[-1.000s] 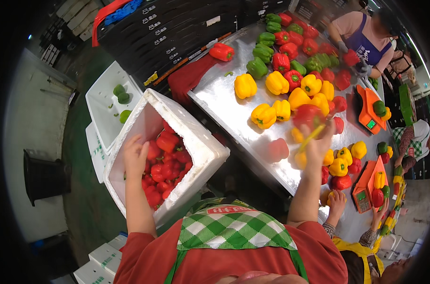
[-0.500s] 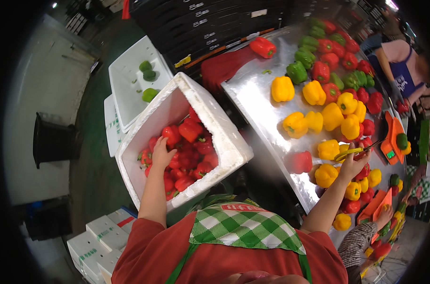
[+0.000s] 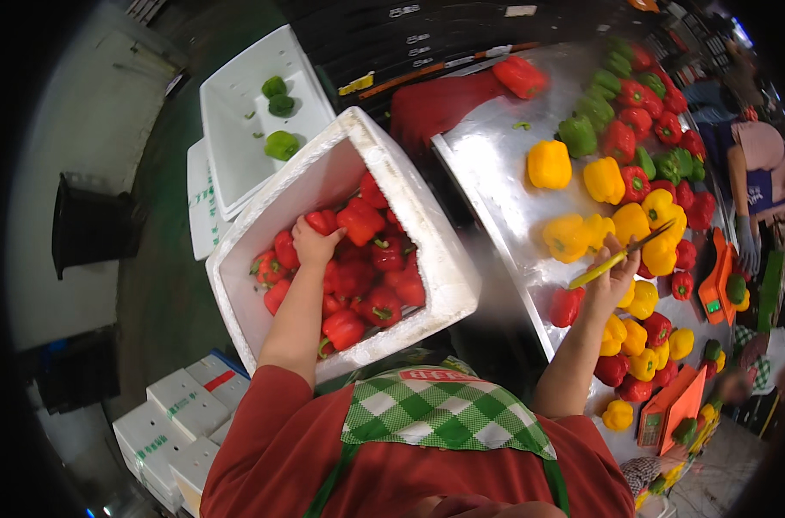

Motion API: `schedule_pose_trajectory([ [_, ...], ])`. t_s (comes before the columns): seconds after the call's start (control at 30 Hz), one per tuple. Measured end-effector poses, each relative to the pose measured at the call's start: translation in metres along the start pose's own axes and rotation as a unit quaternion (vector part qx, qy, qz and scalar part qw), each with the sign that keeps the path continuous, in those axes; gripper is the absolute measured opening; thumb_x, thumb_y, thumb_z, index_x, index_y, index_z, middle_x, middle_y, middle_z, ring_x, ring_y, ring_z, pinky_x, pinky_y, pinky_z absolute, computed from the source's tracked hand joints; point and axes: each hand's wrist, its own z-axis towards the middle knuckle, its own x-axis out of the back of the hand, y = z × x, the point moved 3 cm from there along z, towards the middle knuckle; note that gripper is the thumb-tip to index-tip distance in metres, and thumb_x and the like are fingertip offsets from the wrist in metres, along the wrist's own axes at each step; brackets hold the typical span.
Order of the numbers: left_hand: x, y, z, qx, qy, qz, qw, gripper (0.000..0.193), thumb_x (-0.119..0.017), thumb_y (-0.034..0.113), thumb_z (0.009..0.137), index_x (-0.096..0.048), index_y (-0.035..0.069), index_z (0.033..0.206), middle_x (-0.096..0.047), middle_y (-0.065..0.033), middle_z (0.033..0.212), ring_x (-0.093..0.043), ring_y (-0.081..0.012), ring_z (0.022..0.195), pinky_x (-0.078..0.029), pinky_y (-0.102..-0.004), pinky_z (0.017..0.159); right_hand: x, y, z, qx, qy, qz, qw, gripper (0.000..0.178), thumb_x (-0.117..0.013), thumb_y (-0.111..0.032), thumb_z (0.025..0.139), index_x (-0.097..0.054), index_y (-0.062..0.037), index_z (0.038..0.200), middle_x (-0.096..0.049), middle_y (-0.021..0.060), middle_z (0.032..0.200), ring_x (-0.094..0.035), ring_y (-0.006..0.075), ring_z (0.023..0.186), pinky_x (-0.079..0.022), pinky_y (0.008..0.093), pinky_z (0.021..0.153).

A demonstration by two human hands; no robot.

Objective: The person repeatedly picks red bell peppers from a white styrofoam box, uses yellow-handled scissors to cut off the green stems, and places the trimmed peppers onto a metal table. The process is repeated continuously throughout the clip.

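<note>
Inside a white foam box (image 3: 451, 281), red bell peppers (image 3: 356, 278) are piled loosely. My left hand (image 3: 315, 245) reaches in, its fingers curled over a red bell pepper (image 3: 322, 222) on top of the pile; some fingertips are hidden. My right hand (image 3: 615, 274) is over the metal table, closed around yellow-handled snips (image 3: 592, 271) whose dark, narrow blades point up and to the right. Yellow bell peppers (image 3: 549, 165) lie around that hand, with one red pepper (image 3: 567, 306) near the table's left edge.
The metal table (image 3: 487, 138) carries green peppers (image 3: 577, 136), red ones and orange scales (image 3: 716, 281). A shallow white box (image 3: 237, 95) with several green peppers is behind the foam box. White cartons (image 3: 163, 432) are stacked at lower left. Co-workers, one in a purple apron (image 3: 762, 186), are at the right.
My left hand has closed over a red pepper in the foam box. My right hand has moved left and up with the snips, which have turned. The view has shifted slightly.
</note>
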Motion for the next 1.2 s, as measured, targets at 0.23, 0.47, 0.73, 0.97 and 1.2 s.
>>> schedule_pose_trajectory([
  [0.23, 0.002, -0.011, 0.012, -0.043, 0.002, 0.031, 0.999, 0.089, -0.087, 0.035, 0.062, -0.045, 0.003, 0.133, -0.051, -0.0197, 0.133, -0.050, -0.0421, 0.121, -0.043, -0.0476, 0.101, 0.005, -0.003, -0.027, -0.002, 0.016, -0.011, 1.000, 0.061, -0.062, 0.002, 0.089, -0.034, -0.0045, 0.143, -0.058, 0.0115, 0.118, -0.056, 0.0160, 0.108, -0.045, 0.0265, 0.090],
  [0.47, 0.010, -0.028, 0.015, -0.086, 0.047, -0.055, 0.994, 0.085, -0.089, 0.029, 0.061, -0.047, 0.000, 0.130, -0.055, -0.0193, 0.127, -0.054, -0.0387, 0.117, -0.043, -0.0432, 0.101, 0.023, -0.013, -0.057, -0.013, 0.047, 0.006, 0.999, 0.062, -0.062, 0.004, 0.087, -0.037, -0.0078, 0.143, -0.059, 0.0097, 0.115, -0.058, 0.0159, 0.104, -0.047, 0.0266, 0.089],
  [0.73, 0.084, 0.000, -0.036, 0.016, -0.233, -0.648, 0.725, 0.059, -0.071, 0.021, 0.087, -0.041, 0.008, 0.136, -0.053, -0.0113, 0.133, -0.052, -0.0274, 0.123, -0.046, -0.0433, 0.102, 0.036, -0.034, -0.081, -0.029, 0.008, 0.097, 0.995, 0.067, -0.062, -0.034, 0.093, -0.033, -0.0043, 0.145, -0.061, 0.0121, 0.113, -0.060, 0.0187, 0.102, -0.050, 0.0286, 0.084],
  [0.97, 0.125, 0.085, -0.091, -0.051, -0.444, -0.788, 0.423, 0.079, -0.066, 0.054, 0.085, -0.036, 0.013, 0.146, -0.042, -0.0158, 0.146, -0.042, -0.0370, 0.134, -0.041, -0.0513, 0.107, -0.029, -0.068, -0.106, -0.096, -0.254, 0.215, 0.938, 0.091, -0.063, -0.064, 0.084, -0.034, -0.0020, 0.144, -0.059, 0.0075, 0.095, -0.060, 0.0148, 0.083, -0.050, 0.0266, 0.075],
  [1.2, 0.167, 0.135, -0.125, -0.237, -0.249, -0.666, 0.662, 0.102, -0.090, 0.020, 0.062, -0.033, 0.009, 0.145, -0.048, -0.0105, 0.135, -0.051, -0.0240, 0.123, -0.042, -0.0397, 0.106, -0.074, -0.109, -0.138, -0.052, -0.423, 0.053, 0.903, 0.088, -0.088, -0.031, 0.065, -0.046, -0.0021, 0.137, -0.056, 0.0016, 0.095, -0.055, 0.0113, 0.082, -0.047, 0.0265, 0.075],
])
